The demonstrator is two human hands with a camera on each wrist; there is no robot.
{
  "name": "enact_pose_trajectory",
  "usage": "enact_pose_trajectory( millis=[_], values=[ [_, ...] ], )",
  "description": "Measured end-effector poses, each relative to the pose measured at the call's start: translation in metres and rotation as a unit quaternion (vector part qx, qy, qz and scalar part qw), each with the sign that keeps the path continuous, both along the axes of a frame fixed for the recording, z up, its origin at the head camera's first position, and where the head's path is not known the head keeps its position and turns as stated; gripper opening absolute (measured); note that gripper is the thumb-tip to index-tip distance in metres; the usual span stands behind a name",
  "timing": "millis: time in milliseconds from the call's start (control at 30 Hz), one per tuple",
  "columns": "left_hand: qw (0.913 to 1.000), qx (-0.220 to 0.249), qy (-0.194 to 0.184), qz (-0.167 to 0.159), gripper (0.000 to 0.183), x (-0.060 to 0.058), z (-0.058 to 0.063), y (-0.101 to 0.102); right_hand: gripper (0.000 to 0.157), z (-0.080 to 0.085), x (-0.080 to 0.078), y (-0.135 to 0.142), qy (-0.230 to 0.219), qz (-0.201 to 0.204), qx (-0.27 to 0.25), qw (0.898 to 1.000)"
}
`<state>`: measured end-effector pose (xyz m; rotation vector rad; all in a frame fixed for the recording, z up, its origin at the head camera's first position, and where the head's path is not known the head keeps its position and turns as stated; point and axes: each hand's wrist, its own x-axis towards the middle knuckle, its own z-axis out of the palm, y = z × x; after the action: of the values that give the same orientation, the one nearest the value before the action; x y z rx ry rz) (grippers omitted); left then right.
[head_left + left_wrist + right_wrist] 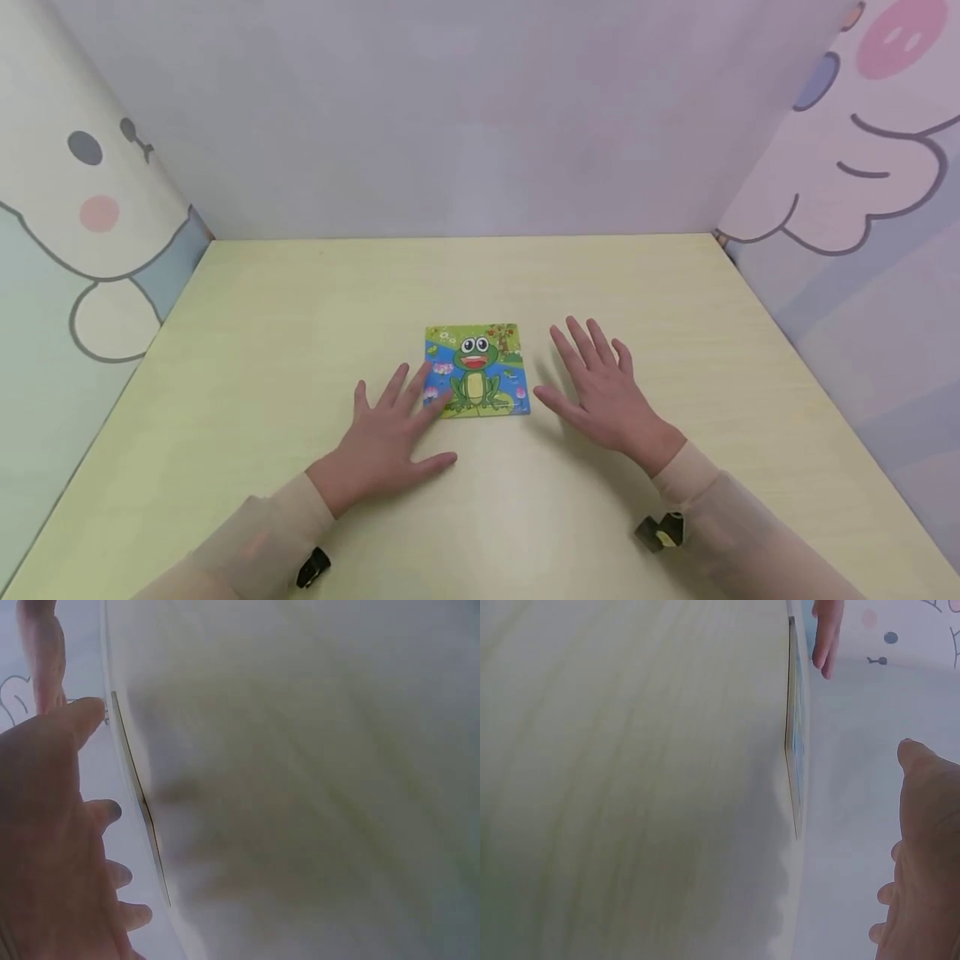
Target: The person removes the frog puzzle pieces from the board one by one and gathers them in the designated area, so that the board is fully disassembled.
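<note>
A thin square board with a frog picture (475, 367) lies flat on the table. In the head view my left hand (386, 437) is at its lower left, fingers spread, some of them overlapping the board's left edge. The left wrist view has the left hand (60, 847) raised off the tabletop, beside the board's thin edge (139, 795). To the right of the board, my right hand (603, 396) hovers with straight, spread fingers and holds nothing. From the right wrist view, a gap shows between the right hand (930, 847) and the board's edge (793, 727).
The pale yellow table (315, 300) meets a plain back wall (465, 117). Side walls with cartoon animals, a left one (97, 167) and a right one (885, 167), border it. Each sleeve carries a small dark device near the wrist.
</note>
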<state>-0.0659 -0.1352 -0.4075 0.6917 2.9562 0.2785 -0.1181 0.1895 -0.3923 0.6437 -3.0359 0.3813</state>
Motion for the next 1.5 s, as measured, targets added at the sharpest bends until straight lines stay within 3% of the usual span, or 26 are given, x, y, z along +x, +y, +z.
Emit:
enact_pose_trajectory(
  millis=[167, 300, 900, 1500],
  values=[
    [0.9988, -0.004, -0.048, -0.007, 0.082, 0.003, 0.004, 0.003, 0.088, 0.001, -0.001, -0.003, 0.001, 0.006, -0.003, 1.000],
    [0.9980, -0.007, -0.062, -0.011, 0.084, 0.006, 0.006, 0.005, 0.088, 0.002, -0.001, -0.005, 0.002, 0.011, -0.002, 1.000],
    [0.9970, -0.017, -0.075, -0.014, 0.092, 0.010, 0.010, 0.007, 0.090, 0.001, -0.005, -0.013, -0.005, 0.034, -0.016, 0.999],
    [0.9966, -0.028, -0.077, -0.008, 0.093, 0.011, 0.006, 0.006, 0.084, 0.007, -0.032, -0.034, -0.034, 0.097, -0.066, 0.992]
  ],
)
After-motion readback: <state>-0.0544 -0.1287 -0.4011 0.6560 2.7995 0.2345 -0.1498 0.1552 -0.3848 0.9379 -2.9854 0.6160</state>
